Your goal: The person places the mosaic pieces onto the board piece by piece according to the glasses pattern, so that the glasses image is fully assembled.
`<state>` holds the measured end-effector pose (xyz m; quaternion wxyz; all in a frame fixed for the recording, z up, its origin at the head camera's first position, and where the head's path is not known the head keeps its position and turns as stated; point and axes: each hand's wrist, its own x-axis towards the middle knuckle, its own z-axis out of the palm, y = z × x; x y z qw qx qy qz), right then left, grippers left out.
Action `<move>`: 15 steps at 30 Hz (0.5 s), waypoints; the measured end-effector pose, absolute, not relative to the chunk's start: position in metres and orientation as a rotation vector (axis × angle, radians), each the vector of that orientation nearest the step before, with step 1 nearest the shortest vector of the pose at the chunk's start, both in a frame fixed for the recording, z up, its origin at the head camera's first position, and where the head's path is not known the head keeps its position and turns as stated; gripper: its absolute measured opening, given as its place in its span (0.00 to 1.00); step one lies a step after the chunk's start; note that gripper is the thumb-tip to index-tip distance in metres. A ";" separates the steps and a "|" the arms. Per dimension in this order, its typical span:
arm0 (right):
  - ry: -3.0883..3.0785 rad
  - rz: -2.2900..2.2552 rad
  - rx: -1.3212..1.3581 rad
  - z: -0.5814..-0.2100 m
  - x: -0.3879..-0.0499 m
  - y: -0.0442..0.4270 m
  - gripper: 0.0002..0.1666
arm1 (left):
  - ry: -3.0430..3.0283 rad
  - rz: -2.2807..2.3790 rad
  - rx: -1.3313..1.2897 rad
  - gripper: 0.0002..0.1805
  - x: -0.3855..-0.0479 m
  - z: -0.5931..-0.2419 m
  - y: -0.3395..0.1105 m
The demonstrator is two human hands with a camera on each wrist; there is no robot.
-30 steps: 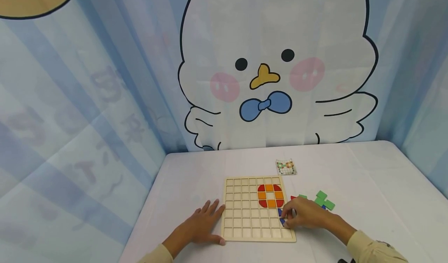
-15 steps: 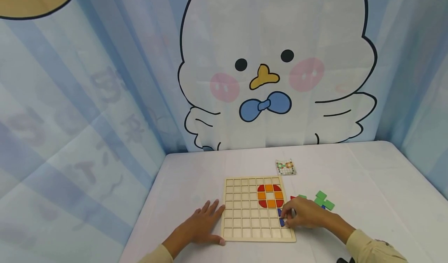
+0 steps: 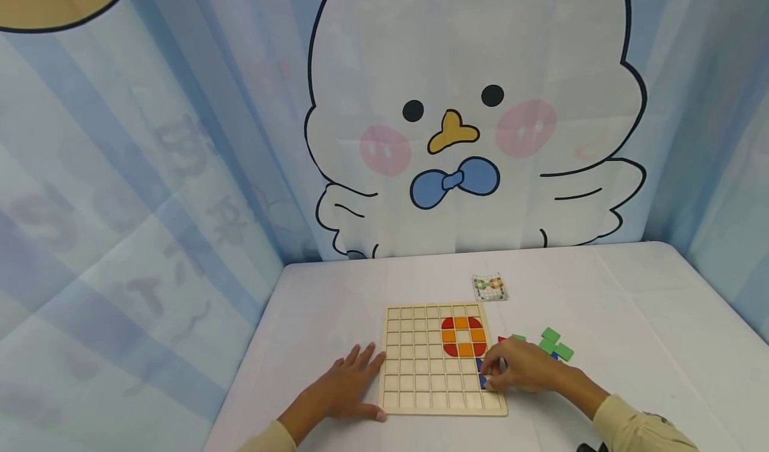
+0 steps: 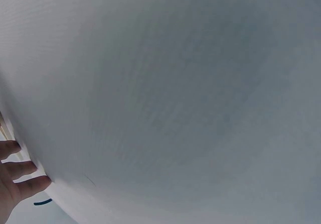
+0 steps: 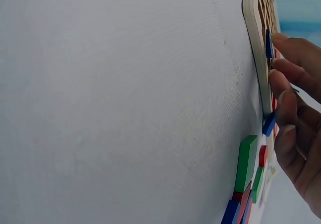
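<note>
A square wooden grid board lies on the table, with red and orange tiles set in a ring at its upper right. My left hand rests spread at the board's left edge; its fingertips also show in the left wrist view. Over the right edge of the board, my right hand has its fingers curled and pinches a small blue tile at a grid cell. Another blue tile sits just above it. In the right wrist view the pinched blue tile is by the thumb tip.
Loose green tiles lie right of the board, with a bit of blue beneath. Red and green pieces show partly behind the right hand. A small patterned card lies beyond the board. A printed curtain stands behind the table.
The right hand's thumb shifts very slightly, and the lower blue tile turns from slanted to straighter in its cell. The left hand stays still.
</note>
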<state>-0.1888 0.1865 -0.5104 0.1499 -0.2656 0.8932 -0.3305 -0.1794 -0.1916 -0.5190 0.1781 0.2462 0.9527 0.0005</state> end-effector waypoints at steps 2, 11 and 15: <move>2.548 -0.985 -0.788 -0.511 -0.189 0.188 0.08 | 2.695 0.003 0.698 0.61 -0.179 -0.519 -0.192; 2.457 -1.164 -0.789 -0.515 -0.196 0.205 0.13 | 2.694 -0.022 0.691 0.61 -0.180 -0.521 -0.191; 2.394 -1.291 -0.677 -0.516 -0.201 0.216 0.15 | 2.693 -0.031 0.682 0.61 -0.180 -0.518 -0.190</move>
